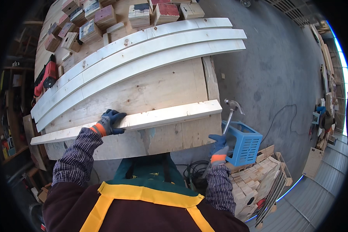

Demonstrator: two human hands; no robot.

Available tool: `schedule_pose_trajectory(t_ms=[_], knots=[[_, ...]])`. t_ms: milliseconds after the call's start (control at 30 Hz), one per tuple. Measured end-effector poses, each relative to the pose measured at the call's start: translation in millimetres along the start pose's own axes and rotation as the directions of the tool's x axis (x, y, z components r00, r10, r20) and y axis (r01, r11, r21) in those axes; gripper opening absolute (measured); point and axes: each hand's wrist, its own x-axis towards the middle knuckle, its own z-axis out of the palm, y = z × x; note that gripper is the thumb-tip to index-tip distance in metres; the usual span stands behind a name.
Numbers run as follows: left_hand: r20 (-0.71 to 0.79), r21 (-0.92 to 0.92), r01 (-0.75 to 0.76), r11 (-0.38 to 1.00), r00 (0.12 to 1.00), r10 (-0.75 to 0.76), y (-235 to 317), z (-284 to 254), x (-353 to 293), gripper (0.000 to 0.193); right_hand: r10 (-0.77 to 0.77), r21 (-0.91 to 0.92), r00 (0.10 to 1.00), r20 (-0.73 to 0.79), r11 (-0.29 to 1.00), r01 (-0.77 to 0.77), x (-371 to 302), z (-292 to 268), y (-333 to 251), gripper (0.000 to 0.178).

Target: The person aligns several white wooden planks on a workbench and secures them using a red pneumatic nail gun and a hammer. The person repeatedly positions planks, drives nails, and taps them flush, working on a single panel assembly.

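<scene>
A long pale wooden board (170,114) lies across the near side of the plywood-topped workbench (150,87). Gloved in blue-grey with an orange cuff, my left hand (111,121) grips this board left of its middle, fingers over the top. My right hand (219,146), in a matching glove, is wrapped round the handle of a claw hammer (230,116). The hammer stands head-up just off the board's right end, apart from it. Three more long pale boards (158,44) lie side by side farther back on the bench.
Several wooden blocks (104,16), some with red or dark faces, sit at the back of the bench. A red power tool (48,75) lies at the left. By my right hand is a blue plastic stool (246,145). Stacked cut wood (255,181) stands lower right.
</scene>
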Motion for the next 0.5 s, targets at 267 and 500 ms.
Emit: schedule_pose_trajectory(t_ms=[267, 500], knots=[[-0.239, 0.104, 0.011, 0.995, 0.971, 0.014, -17.0, -23.0, 23.0, 0.038, -0.037, -0.021, 0.999, -0.037, 0.999, 0.036, -14.8, 3.4, -4.5, 0.053], [-0.094, 0.251, 0.200, 0.947, 0.979, -0.181, 4.0, -16.2, 21.8, 0.064, -0.113, -0.097, 0.993, 0.033, 0.989, 0.115, -1.2, 13.5, 9.8, 0.054]])
